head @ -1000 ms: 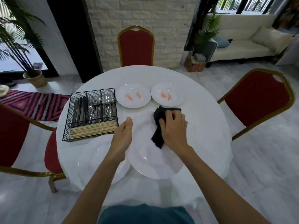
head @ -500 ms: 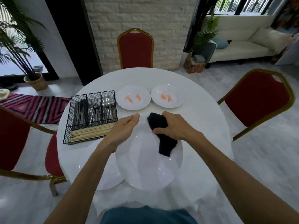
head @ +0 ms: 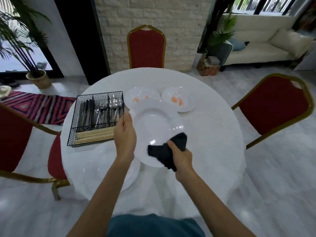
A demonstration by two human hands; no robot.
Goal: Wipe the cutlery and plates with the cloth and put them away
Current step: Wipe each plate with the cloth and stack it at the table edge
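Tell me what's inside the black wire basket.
The black wire basket holds knives, forks and spoons in three upper sections, with chopsticks along the front. Lower pieces are covered by those above.

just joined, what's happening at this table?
A person is wiping a large white plate: the left hand holds its left rim, tilted up off the round table, while the right hand rubs a black cloth over its near edge. Two smaller plates with orange smears wait behind it, not yet wiped. Another white plate lies flat at the near left. The wire basket holds knives, forks, spoons and chopsticks.
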